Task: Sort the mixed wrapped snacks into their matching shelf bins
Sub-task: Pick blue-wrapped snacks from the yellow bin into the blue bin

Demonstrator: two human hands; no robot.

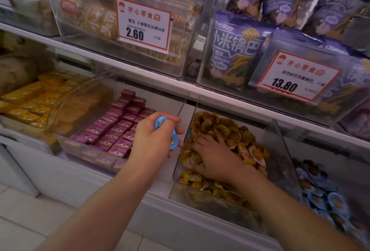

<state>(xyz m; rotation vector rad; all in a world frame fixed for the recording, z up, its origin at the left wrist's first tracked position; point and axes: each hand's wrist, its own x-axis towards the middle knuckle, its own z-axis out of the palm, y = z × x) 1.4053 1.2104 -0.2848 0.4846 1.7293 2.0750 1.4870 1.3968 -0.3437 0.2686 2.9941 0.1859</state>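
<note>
At the near edge of a shop's lowest shelf, a person's right hand (215, 157) lies palm down with fingers spread, buried among the yellow wrapped snacks (246, 142) that fill a clear bin (180, 172) near the middle. Just to its left, the left hand (154, 137) hovers over the gap between bins, its fingers curled around several blue wrapped snacks (173, 140), one of them pinched under the thumb at the top. To the right, beyond a clear divider (280, 150), a neighbouring bin holds more blue-wrapped pieces (324, 192). To the left sits a bin of purple boxes (118, 128) in neat rows, and farther left a bin of yellow boxes (32, 100). On the shelf above and farther back, a clear bin of tan biscuit bags (96, 20) carries a price card (144, 25) reading 2.60, while purple snack bags (236, 50) on the right stand behind a second card (298, 76) marked 13.80.
</note>
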